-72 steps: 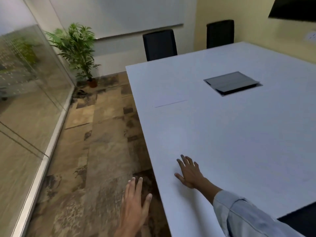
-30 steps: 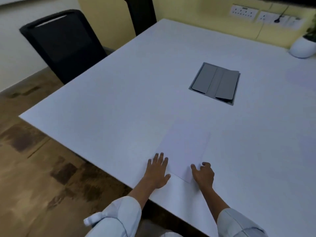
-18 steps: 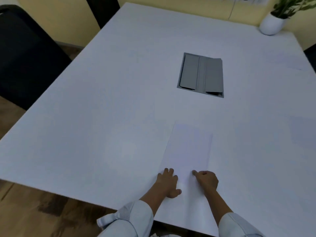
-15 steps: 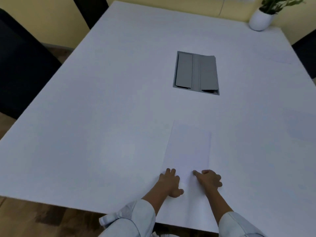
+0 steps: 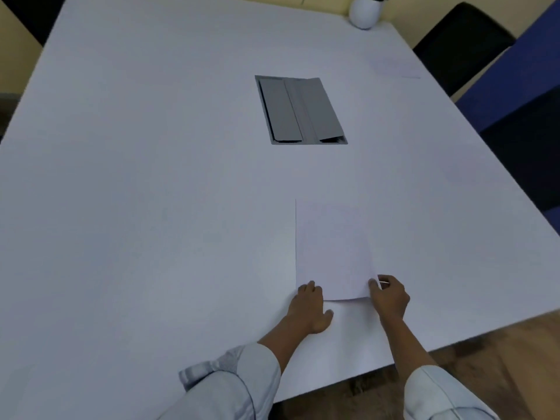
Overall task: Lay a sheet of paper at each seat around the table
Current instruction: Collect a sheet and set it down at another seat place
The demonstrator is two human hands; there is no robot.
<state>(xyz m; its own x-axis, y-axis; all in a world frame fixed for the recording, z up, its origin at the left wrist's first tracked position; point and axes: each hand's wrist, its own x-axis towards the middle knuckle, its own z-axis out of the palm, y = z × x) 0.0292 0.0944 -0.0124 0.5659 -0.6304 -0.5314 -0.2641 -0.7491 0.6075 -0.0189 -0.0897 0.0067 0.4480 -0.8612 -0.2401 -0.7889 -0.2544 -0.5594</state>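
Note:
A white sheet of paper lies on the white table close to its near edge, long side pointing away from me. My left hand rests flat with its fingertips on the sheet's near left corner. My right hand pinches the near right corner, and the near edge curls up slightly. A second sheet lies flat at the far right edge of the table.
A grey cable box lid is set into the table's middle. A white plant pot stands at the far right corner. A black chair and a blue-backed chair stand along the right side.
I turned from the table's side to face this seat. Both hands came onto the sheet's near edge and squared it up. My right hand now pinches the corner.

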